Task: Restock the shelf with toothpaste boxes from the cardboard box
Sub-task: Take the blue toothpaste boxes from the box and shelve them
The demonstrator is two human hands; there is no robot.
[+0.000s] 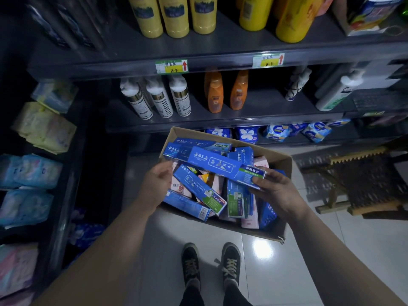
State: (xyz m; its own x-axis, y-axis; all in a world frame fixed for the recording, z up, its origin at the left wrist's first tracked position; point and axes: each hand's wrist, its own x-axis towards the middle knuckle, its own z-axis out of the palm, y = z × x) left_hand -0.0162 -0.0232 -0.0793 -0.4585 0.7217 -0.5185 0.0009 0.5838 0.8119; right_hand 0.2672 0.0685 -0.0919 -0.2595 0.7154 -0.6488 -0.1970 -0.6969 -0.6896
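An open cardboard box [284, 161] stands on the floor in front of the shelf, filled with several blue toothpaste boxes and some pink ones lying at all angles. My right hand [273, 191] pinches the right end of one long blue toothpaste box [218, 164], which lies slanted across the top of the pile. My left hand [157, 184] is at the carton's left side with relaxed fingers, next to that box's left end; no grip shows. The dark shelf [220, 119] behind the carton carries bottles.
White pump bottles [159, 100] and orange bottles [214, 93] stand on the middle shelf, yellow bottles [174, 16] above. Blue packets [276, 132] fill the bottom shelf. Soft packs [42, 129] line a rack at left. A wooden stool [364, 184] stands right. My shoes [212, 263] are on tile.
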